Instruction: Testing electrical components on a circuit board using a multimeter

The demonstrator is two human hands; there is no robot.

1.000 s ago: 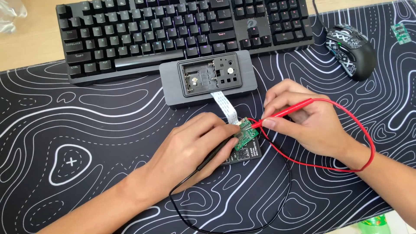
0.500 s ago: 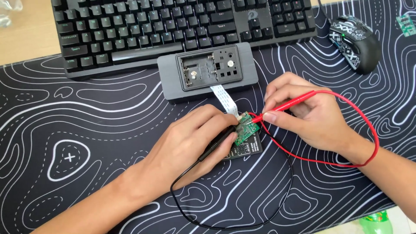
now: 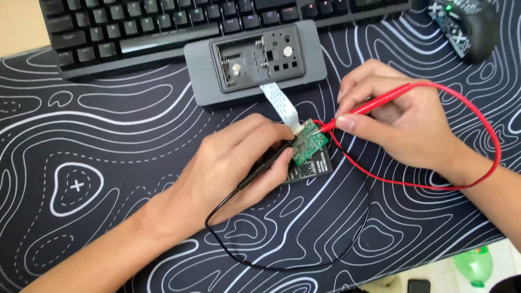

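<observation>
Surface: black desk mat (image 3: 97,228), white contour lines; keyboard (image 3: 163,27) at far edge.
Board: small green circuit board (image 3: 309,144), mat centre.
Left hand (image 3: 233,163): black probe (image 3: 266,165) is clasped.
Right hand (image 3: 401,122): red probe (image 3: 369,107) is pinched, tip on board.

Desk surface covered by a large black desk mat (image 3: 108,228) with white contour-line pattern. Bare tan desk top (image 3: 19,24) visible at upper left. Black keyboard (image 3: 163,27) along the far edge; black patterned mouse (image 3: 467,27) at upper right. Pale floor (image 3: 450,274) at lower right, green bottle (image 3: 475,266) lying there. Lighting even, daylight-like.
</observation>
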